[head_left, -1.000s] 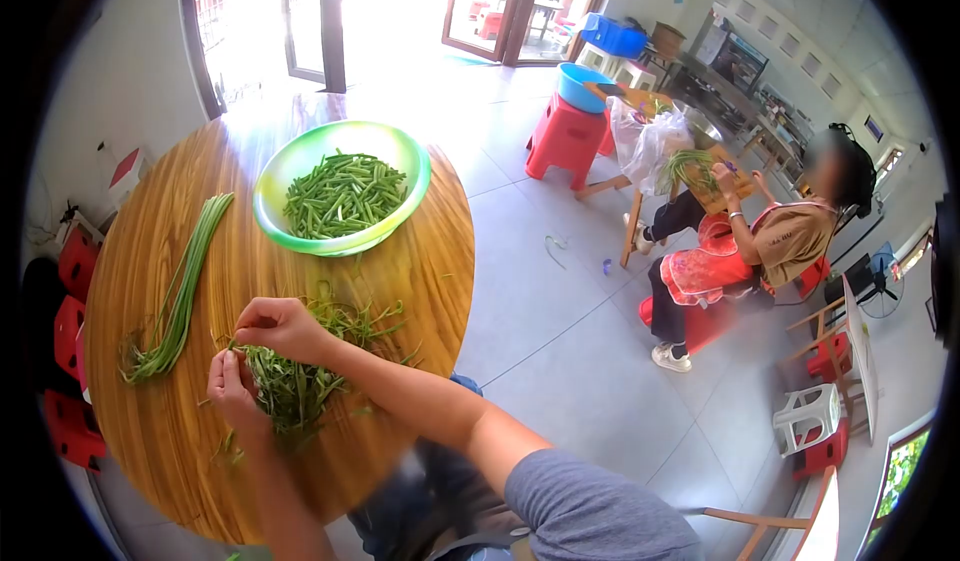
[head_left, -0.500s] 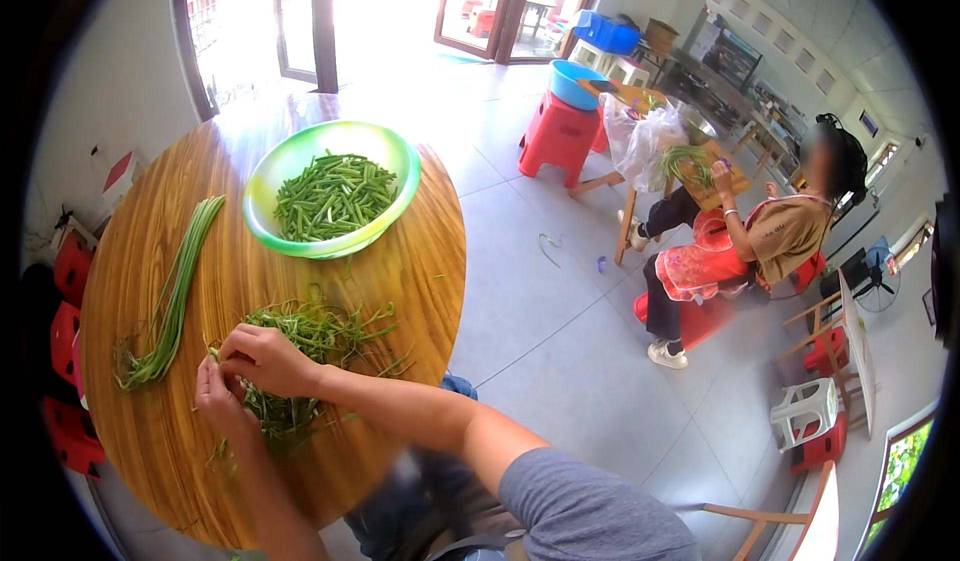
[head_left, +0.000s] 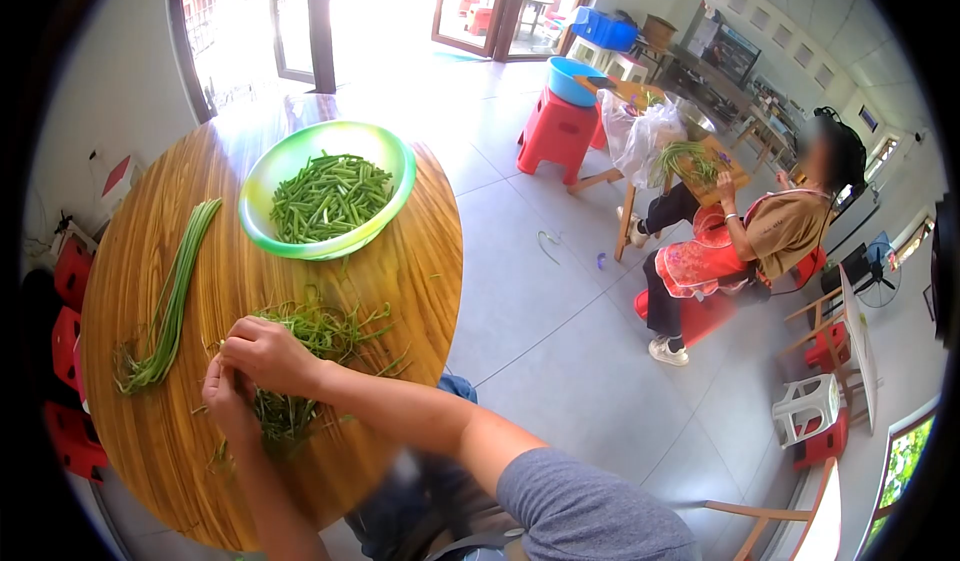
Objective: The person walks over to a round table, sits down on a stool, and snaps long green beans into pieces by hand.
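Observation:
My left hand (head_left: 230, 401) and my right hand (head_left: 270, 356) meet fingertip to fingertip above the near part of the round wooden table (head_left: 395, 291). Both are closed in a pinch on a garlic scape, mostly hidden by the fingers. Beneath and beside them lies a loose pile of thin green trimmings (head_left: 335, 331). Left of it, a bundle of long garlic scapes (head_left: 180, 286) lies lengthwise. Farther back, a green and white bowl (head_left: 258, 196) holds short cut green pieces (head_left: 330, 199).
To the right, a seated person (head_left: 785, 231) in a red apron works at a small table with green stems (head_left: 688, 164) on a board. A blue basin (head_left: 573, 81) stands on red stools (head_left: 558, 131). More red stools (head_left: 75, 441) stand at the left, beyond the table's edge.
My hands have shifted slightly and stay pinched together; the green bit seen at my fingertips is now mostly covered. The other person's hand has moved a little on the board.

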### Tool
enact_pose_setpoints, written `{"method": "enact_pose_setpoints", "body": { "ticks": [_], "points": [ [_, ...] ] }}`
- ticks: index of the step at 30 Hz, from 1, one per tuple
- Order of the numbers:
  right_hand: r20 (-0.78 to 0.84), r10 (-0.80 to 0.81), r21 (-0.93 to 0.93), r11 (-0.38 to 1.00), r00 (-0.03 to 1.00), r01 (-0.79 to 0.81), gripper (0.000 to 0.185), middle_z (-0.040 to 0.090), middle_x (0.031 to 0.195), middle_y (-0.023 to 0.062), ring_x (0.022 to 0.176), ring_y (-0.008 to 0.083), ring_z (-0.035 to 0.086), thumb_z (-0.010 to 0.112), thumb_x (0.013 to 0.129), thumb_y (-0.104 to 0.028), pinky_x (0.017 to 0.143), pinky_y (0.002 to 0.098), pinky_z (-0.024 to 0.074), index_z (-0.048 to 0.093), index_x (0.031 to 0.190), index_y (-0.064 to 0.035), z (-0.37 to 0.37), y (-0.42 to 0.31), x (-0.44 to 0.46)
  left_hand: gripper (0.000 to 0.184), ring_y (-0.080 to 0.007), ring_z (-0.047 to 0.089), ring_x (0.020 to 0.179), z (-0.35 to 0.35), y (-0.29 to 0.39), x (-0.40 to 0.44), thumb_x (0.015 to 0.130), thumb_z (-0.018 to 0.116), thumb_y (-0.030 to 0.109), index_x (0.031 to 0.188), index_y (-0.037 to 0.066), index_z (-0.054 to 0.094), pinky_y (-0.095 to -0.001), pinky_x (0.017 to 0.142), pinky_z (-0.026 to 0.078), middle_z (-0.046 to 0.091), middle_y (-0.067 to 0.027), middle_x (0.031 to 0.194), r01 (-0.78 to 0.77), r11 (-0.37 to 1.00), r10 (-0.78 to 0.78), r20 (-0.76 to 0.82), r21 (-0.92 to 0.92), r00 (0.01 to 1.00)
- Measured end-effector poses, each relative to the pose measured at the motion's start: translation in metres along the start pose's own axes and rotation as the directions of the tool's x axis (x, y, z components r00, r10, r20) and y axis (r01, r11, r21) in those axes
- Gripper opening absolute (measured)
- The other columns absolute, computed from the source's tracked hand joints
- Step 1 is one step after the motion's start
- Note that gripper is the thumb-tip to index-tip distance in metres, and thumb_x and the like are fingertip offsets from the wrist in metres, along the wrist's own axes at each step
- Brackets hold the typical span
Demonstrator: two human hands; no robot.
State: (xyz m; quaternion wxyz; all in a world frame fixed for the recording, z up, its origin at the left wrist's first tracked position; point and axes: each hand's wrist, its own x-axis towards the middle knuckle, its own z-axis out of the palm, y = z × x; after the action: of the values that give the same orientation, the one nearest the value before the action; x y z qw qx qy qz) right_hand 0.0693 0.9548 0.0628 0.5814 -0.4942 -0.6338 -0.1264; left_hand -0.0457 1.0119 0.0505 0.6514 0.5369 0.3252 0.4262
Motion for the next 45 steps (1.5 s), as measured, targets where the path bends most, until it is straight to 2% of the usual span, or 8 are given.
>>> {"method": "enact_pose_setpoints", "body": {
  "ticks": [10, 25, 30, 33, 34, 40, 41, 45],
  "points": [
    [0.041, 0.152, 0.084, 0.984, 0.988, -0.155, 0.010, 0.053, 0.077, 0.0091, 0.073, 0.0274, 0.056, 0.063, 0.078, -0.012, 0.063, 0.0349, 0.0466, 0.057, 0.080, -0.0038, -0.008, 0.005, 0.006, 0.018, -0.0014, 0.032, 0.046, -0.002, -0.001, -0.002, 0.094, 0.046, 0.018, 0.085, 0.006, 0.057, -0.0171, 0.041, 0.020, 0.040, 0.0058, 0.057, -0.183, 0.973, 0.153, 0.203, 0.139, 0.967],
    [0.190, 0.233, 0.266, 0.923, 0.954, -0.279, 0.017, 0.058, 0.066, 0.0123, 0.058, 0.0257, 0.058, 0.060, 0.084, -0.018, 0.052, 0.0332, 0.0448, 0.052, 0.086, -0.0033, 0.000, 0.016, 0.003, 0.018, -0.0050, 0.035, 0.044, -0.001, 0.023, -0.008, 0.093, 0.045, 0.019, 0.088, 0.003, 0.054, -0.0187, 0.039, 0.025, 0.046, 0.0018, 0.063, 0.055, 0.948, -0.016, 0.125, -0.313, 0.992],
    [0.361, 0.428, 0.303, 0.786, 0.828, -0.538, 0.019, 0.056, 0.062, 0.0110, 0.054, 0.0195, 0.056, 0.063, 0.083, -0.019, 0.050, 0.0305, 0.0435, 0.055, 0.081, -0.0022, -0.002, 0.015, 0.002, 0.019, -0.0052, 0.036, 0.049, -0.011, 0.017, 0.003, 0.094, 0.044, 0.019, 0.092, 0.003, 0.054, -0.0189, 0.042, 0.027, 0.043, 0.0010, 0.066, 0.078, 0.845, 0.012, 0.165, -0.530, 0.986],
    [0.208, 0.415, 0.350, 0.814, 0.886, -0.464, 0.016, 0.054, 0.063, 0.0075, 0.055, 0.0111, 0.048, 0.065, 0.082, -0.015, 0.052, 0.0260, 0.0427, 0.059, 0.080, -0.0009, -0.007, 0.012, 0.004, 0.022, -0.0059, 0.036, 0.053, -0.024, 0.010, 0.010, 0.094, 0.045, 0.019, 0.105, 0.002, 0.053, -0.0191, 0.045, 0.029, 0.042, 0.0008, 0.067, 0.124, 0.796, -0.116, 0.052, -0.593, 0.992],
    [0.231, 0.488, 0.390, 0.746, 0.842, -0.540, 0.014, 0.055, 0.066, 0.0063, 0.058, 0.0078, 0.046, 0.065, 0.081, -0.013, 0.053, 0.0238, 0.0423, 0.060, 0.082, -0.0002, -0.006, 0.015, 0.004, 0.021, -0.0067, 0.039, 0.054, -0.017, 0.016, 0.008, 0.093, 0.045, 0.017, 0.105, 0.002, 0.053, -0.0192, 0.046, 0.032, 0.046, 0.0004, 0.069, -0.025, 0.873, 0.103, 0.135, -0.486, 0.985],
    [0.339, 0.304, 0.244, 0.885, 0.890, -0.395, 0.009, 0.051, 0.068, -0.0031, 0.061, 0.0031, 0.043, 0.068, 0.079, -0.010, 0.053, 0.0181, 0.0354, 0.065, 0.081, -0.0016, -0.017, 0.021, 0.011, 0.021, -0.0045, 0.042, 0.051, -0.005, 0.023, 0.001, 0.093, 0.050, 0.018, 0.103, 0.001, 0.056, -0.0176, 0.043, 0.031, 0.052, 0.0002, 0.066, 0.046, 0.958, -0.035, 0.043, -0.284, 0.998],
    [0.406, 0.502, 0.391, 0.661, 0.764, -0.641, 0.010, 0.052, 0.066, -0.0033, 0.058, 0.0034, 0.043, 0.067, 0.080, -0.011, 0.052, 0.0179, 0.0346, 0.065, 0.082, -0.0010, -0.017, 0.023, 0.009, 0.021, -0.0041, 0.041, 0.050, -0.007, 0.024, 0.000, 0.093, 0.050, 0.019, 0.103, 0.001, 0.057, -0.0173, 0.042, 0.030, 0.053, 0.0003, 0.066, 0.054, 0.969, -0.041, 0.058, -0.242, 0.997],
    [-0.034, 0.716, 0.610, 0.568, 0.697, -0.553, 0.023, 0.058, 0.080, 0.0016, 0.065, 0.0045, 0.048, 0.061, 0.085, -0.013, 0.055, 0.0178, 0.0382, 0.059, 0.104, -0.0006, -0.029, 0.027, 0.021, 0.023, -0.0032, 0.040, 0.048, -0.004, 0.037, -0.007, 0.092, 0.052, 0.023, 0.096, 0.001, 0.059, -0.0169, 0.041, 0.030, 0.055, -0.0002, 0.066, 0.117, 0.991, -0.107, 0.131, -0.068, 0.986]
  ]
}}
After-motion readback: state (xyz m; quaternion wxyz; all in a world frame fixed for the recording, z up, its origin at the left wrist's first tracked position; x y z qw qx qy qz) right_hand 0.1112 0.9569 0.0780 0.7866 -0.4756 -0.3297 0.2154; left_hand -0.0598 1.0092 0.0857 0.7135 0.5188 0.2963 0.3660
